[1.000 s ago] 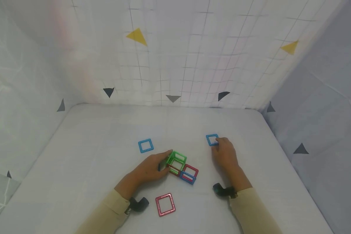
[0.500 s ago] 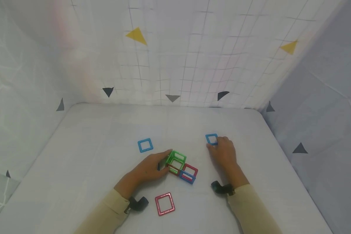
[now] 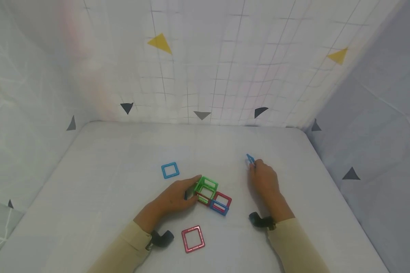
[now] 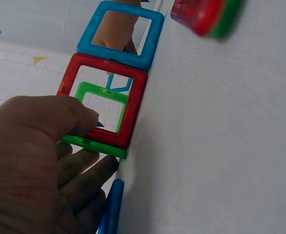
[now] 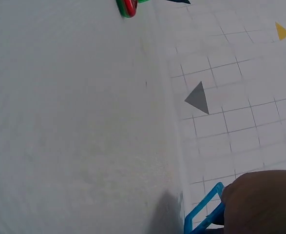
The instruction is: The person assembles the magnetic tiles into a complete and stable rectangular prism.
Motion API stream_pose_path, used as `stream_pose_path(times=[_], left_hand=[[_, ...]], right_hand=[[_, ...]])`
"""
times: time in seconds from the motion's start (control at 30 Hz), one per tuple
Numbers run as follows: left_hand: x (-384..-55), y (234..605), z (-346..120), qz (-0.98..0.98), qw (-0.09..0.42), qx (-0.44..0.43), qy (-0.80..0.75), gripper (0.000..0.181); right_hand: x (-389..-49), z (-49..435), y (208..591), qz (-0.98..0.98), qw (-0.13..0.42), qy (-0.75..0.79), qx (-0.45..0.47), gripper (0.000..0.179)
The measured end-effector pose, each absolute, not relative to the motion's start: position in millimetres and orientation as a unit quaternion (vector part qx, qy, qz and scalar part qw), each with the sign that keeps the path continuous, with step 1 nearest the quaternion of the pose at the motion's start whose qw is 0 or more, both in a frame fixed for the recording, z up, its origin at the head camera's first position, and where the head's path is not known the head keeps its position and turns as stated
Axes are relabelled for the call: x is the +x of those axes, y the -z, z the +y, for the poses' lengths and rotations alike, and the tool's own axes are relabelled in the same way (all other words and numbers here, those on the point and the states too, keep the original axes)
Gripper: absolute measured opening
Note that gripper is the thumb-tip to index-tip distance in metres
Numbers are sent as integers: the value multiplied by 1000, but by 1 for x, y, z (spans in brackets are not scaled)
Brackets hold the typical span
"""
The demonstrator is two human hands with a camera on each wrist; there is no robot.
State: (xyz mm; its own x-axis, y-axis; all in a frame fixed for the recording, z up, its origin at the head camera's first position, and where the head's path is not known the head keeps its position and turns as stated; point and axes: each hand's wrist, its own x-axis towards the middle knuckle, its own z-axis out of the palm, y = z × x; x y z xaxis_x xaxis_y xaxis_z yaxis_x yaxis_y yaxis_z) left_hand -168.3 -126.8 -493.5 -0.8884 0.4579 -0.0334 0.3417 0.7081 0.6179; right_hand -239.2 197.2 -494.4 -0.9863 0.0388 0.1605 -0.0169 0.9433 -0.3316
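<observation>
My left hand (image 3: pixel 175 195) grips a small build of square magnetic tiles at its left side. In the left wrist view, its thumb lies over an upright red tile (image 4: pixel 138 107), its fingers behind near a green tile (image 4: pixel 94 144). Green tiles (image 3: pixel 210 180) form an open-topped box; beside it a red tile (image 3: pixel 224 194) lies flat and a blue tile (image 4: pixel 155 41) stands upright. Farther right, my right hand (image 3: pixel 264 178) pinches a blue square tile (image 3: pixel 250 158) by one edge. That tile is tilted, seen nearly edge-on from the head; in the right wrist view its frame (image 5: pixel 203 209) is partly cut off.
A loose blue tile (image 3: pixel 172 176) lies flat behind the left hand. Nearer the front, a red tile (image 3: pixel 195 249) lies flat on the white table (image 3: pixel 130 151). White sheets with grid lines and triangles (image 3: pixel 202 114) surround the table on the back and sides.
The right hand has taken the blue tile by its edge and tipped it up from lying flat. The left hand and the build have stayed in place.
</observation>
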Motion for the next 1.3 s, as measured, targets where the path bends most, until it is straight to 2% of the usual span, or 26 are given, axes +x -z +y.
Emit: stream_pose_path(times=[0.43, 0.83, 1.3], left_hand=[[-167, 493, -126, 918, 90, 226, -313, 67], [-167, 494, -128, 918, 86, 226, -315, 67], [-168, 493, -128, 917, 80, 231, -316, 69]], right_hand=[[-232, 209, 480, -982, 108, -155, -5, 29], [-216, 217, 472, -988, 53, -146, -14, 32], [-197, 217, 462, -987, 26, -153, 35, 25]])
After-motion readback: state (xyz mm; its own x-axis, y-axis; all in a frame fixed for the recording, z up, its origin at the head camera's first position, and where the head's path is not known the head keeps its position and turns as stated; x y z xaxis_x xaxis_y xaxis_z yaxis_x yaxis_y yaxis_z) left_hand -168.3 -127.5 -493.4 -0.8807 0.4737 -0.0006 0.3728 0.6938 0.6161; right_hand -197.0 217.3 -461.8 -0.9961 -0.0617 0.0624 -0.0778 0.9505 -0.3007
